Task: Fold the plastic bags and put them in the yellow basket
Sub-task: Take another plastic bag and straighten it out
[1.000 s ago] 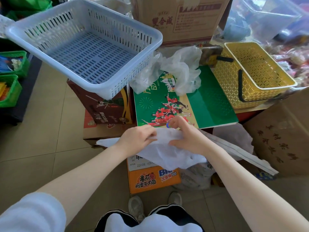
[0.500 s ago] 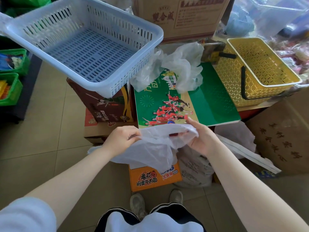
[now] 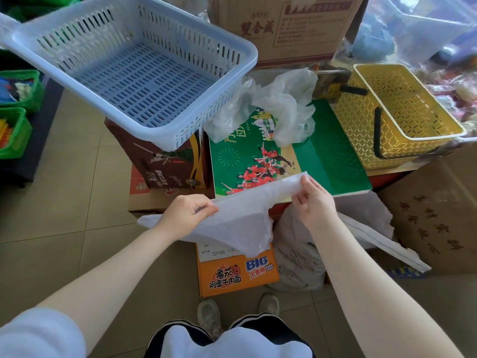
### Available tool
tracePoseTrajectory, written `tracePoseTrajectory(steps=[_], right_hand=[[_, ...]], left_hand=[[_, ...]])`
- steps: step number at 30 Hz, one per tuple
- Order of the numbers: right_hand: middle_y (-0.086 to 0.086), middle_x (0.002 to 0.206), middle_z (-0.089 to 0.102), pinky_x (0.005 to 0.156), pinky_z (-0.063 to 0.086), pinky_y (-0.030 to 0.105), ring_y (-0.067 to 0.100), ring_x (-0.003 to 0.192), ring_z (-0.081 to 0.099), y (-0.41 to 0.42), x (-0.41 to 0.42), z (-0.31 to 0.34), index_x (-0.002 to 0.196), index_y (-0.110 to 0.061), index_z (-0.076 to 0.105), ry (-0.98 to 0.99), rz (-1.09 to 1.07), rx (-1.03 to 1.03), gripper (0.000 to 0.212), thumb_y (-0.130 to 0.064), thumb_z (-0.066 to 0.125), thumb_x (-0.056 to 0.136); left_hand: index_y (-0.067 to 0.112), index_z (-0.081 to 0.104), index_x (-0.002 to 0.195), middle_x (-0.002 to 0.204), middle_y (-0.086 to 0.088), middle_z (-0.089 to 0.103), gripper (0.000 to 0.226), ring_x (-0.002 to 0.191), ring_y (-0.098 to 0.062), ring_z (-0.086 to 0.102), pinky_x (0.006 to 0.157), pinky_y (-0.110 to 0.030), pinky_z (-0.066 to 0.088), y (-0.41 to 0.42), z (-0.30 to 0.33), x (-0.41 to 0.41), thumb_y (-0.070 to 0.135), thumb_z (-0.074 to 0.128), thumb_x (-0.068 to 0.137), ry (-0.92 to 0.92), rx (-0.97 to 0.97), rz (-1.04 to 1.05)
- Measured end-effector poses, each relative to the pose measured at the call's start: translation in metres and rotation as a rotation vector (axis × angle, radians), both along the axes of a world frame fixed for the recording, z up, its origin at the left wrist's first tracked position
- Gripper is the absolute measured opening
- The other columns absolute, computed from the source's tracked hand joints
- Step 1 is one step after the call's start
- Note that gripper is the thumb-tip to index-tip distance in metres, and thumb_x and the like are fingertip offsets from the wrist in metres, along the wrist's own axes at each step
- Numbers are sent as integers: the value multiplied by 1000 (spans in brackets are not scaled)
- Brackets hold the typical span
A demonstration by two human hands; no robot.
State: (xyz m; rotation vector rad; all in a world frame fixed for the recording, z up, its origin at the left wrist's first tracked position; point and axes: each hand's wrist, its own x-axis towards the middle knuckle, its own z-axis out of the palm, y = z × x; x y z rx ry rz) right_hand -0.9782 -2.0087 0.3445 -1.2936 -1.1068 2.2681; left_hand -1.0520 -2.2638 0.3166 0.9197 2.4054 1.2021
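Head view is showing the left hand and right hand pinching a translucent plastic bag by its top edge, fingers pressed onto the film, stretching it just in front of the green printed carton. The rest of the bag is hanging slack below. Behind the carton's far edge, crumpled plastic bags are lying in a loose heap. To the carton's right, the yellow basket is sitting with nothing visible inside, its black handle folded down. To the carton's left, a pale blue slatted basket is resting on a brown carton, nothing visible in it. Below the carton, an orange box is reading "BIG".
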Motion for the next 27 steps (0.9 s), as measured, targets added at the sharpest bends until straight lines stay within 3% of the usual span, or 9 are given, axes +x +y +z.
tracePoseTrajectory(steps=[3,4,6,8,10,14,19,23,27], right_hand=[[12,146,30,105,36,39,28,127,39,-6,0,-3,137,-11,40,-517,311,610,55,-27,60,88],[11,148,21,109,29,37,25,132,31,-13,0,1,137,-14,38,-488,339,798,55,-26,61,88],[9,142,32,110,27,32,15,126,33,-29,-3,13,128,-14,50,-159,471,1134,41,-16,60,88],[7,125,55,105,35,37,17,118,46,-44,-8,20,115,-10,61,58,891,1335,26,-13,59,89],[4,117,62,104,34,41,21,115,52,-53,-12,16,111,-13,64,80,1260,1469,23,-20,60,89],[10,105,67,82,47,35,26,95,61,-54,-15,13,107,-6,64,62,1279,1447,21,-16,59,89],[0,83,60,61,35,17,16,77,50,-28,-11,12,86,-11,62,-93,1176,1327,1,-11,61,87],[-11,68,47,58,33,20,14,68,45,-2,0,11,61,-27,43,-286,1357,1218,35,-12,64,84],[-12,71,47,76,33,33,19,77,47,13,8,4,73,-27,45,-478,1292,1256,22,-18,62,84]], left_hand=[[12,65,71,74,-4,63,18,71,-18,57,68,-37,46,2,1,-1,21,62,87,3,-5,-31],[10,64,70,74,-4,62,26,69,-18,56,66,-39,46,2,1,-2,29,60,88,9,-13,-55],[8,63,70,73,-2,60,47,67,-15,55,62,-38,46,1,1,-5,50,48,88,70,-41,-125],[11,61,70,72,4,58,58,65,-8,52,57,-37,45,3,3,-5,60,35,88,142,-42,-182],[13,62,72,72,11,52,59,66,-3,47,53,-30,43,6,7,-6,58,29,91,198,3,-198],[8,59,72,70,2,56,56,63,-11,50,51,-34,46,6,10,-6,50,30,94,343,27,-198],[15,57,74,71,8,54,49,63,-13,51,54,-36,44,-10,-4,-9,59,37,84,263,-111,-125],[14,61,80,79,3,60,34,74,-15,54,69,-44,46,-19,-18,-15,43,46,90,55,-233,-118],[12,63,79,79,2,62,21,75,-14,56,71,-41,47,-7,-18,-18,27,55,91,14,-235,-119]])
